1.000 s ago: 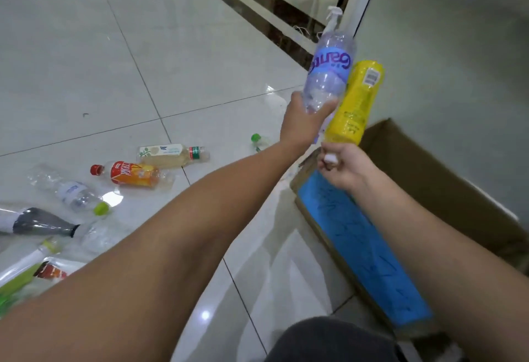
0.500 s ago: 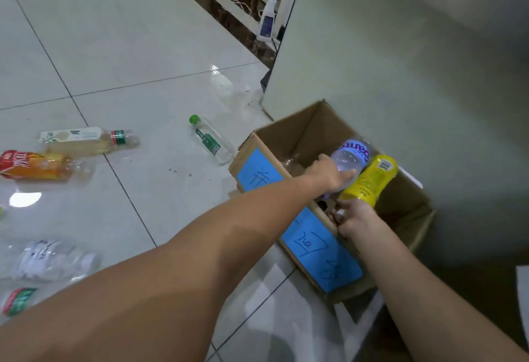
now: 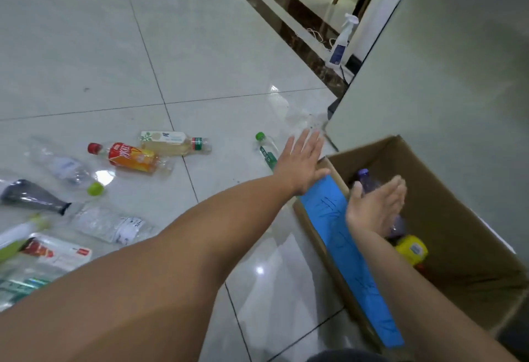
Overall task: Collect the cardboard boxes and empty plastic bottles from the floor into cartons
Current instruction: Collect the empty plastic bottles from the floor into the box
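Observation:
An open brown carton (image 3: 469,218) with a blue-taped flap stands on the floor at right. Inside it lie a clear bottle with a purple cap (image 3: 365,180) and a yellow bottle (image 3: 412,250). My right hand (image 3: 375,207) hovers open over the carton's near side, holding nothing. My left hand (image 3: 300,164) is spread flat and empty above the carton's left corner, next to a small green-capped bottle (image 3: 266,148) on the floor. More bottles lie to the left: an orange-labelled one with a red cap (image 3: 128,157), a pale one (image 3: 174,142), and several clear ones (image 3: 108,225).
A grey wall or cabinet side (image 3: 429,90) rises just behind the carton. A white spray bottle (image 3: 340,42) stands by a dark floor strip at the back. A dark bottle (image 3: 31,197) and flattened packaging (image 3: 54,251) lie at far left. Glossy white tiles stretch beyond.
Both hands let go of the purple-capped and yellow bottles, which now lie in the carton. The left hand has drawn back to the left of the carton; both hands are spread.

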The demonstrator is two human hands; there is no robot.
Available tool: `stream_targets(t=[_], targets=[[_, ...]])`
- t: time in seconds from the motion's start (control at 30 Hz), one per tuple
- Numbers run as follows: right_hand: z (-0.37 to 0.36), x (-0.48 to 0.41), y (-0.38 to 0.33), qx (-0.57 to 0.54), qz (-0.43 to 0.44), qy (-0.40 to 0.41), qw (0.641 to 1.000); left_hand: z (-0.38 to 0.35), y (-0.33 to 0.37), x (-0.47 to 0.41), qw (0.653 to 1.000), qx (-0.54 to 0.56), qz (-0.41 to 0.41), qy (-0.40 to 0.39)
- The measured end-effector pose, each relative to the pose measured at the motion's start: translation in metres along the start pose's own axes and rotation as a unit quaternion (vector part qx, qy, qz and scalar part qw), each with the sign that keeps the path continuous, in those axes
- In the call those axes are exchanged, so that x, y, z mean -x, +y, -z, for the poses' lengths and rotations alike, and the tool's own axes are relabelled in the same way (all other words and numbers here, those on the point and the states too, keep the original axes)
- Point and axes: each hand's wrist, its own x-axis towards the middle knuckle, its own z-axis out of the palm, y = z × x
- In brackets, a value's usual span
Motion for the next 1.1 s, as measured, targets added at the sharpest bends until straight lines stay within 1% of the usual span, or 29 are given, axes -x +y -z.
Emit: stream_targets(t=[0.07,0.13,0.2,0.23,0.3,0.37,0.47,0.53,0.67,0.7,0.77,0.83,0.87,0.9,0.97,1.03,1.1], targets=[[-0.02,0.015,-0.029,0.012,0.118,-0.049,0.992,0.002,-0.038,0.021,0.998,-0.021,0.048,-0.021],[-0.042,0.036,-0.059,0.003,0.2,-0.104,0.974,0.001,-0.077,0.046,0.993,-0.038,0.099,-0.043],[-0.059,0.057,-0.087,-0.002,0.258,-0.165,0.952,0.001,-0.115,0.074,0.985,-0.05,0.158,-0.057],[-0.069,0.069,-0.098,-0.006,0.277,-0.192,0.941,0.002,-0.134,0.089,0.979,-0.051,0.19,-0.063],[-0.092,0.094,-0.115,-0.002,0.286,-0.252,0.925,0.003,-0.167,0.122,0.962,-0.046,0.258,-0.076],[-0.11,0.123,-0.132,0.0,0.303,-0.313,0.9,0.005,-0.196,0.158,0.941,-0.044,0.321,-0.096],[-0.135,0.169,-0.15,0.003,0.342,-0.395,0.853,0.004,-0.226,0.214,0.9,-0.039,0.415,-0.129],[-0.149,0.197,-0.159,0.007,0.363,-0.447,0.818,-0.001,-0.238,0.251,0.866,-0.013,0.479,-0.144],[-0.17,0.238,-0.167,0.042,0.38,-0.529,0.758,-0.02,-0.243,0.31,0.788,0.048,0.589,-0.172],[-0.175,0.245,-0.166,0.058,0.383,-0.544,0.744,-0.025,-0.24,0.319,0.766,0.059,0.619,-0.163],[-0.185,0.256,-0.161,0.086,0.37,-0.577,0.723,-0.034,-0.233,0.328,0.714,0.091,0.684,-0.115],[-0.194,0.261,-0.156,0.099,0.347,-0.602,0.713,-0.043,-0.225,0.326,0.659,0.17,0.728,-0.082],[-0.196,0.261,-0.154,0.101,0.336,-0.608,0.712,-0.048,-0.222,0.322,0.64,0.213,0.734,-0.073],[-0.199,0.261,-0.152,0.1,0.321,-0.614,0.715,-0.054,-0.219,0.318,0.63,0.242,0.734,-0.068],[-0.203,0.255,-0.15,0.086,0.28,-0.633,0.717,-0.06,-0.214,0.307,0.625,0.252,0.735,-0.071],[-0.205,0.249,-0.147,0.075,0.252,-0.663,0.701,-0.059,-0.213,0.297,0.609,0.254,0.749,-0.057],[-0.206,0.248,-0.141,0.069,0.234,-0.685,0.686,-0.057,-0.21,0.285,0.598,0.281,0.75,-0.032]])
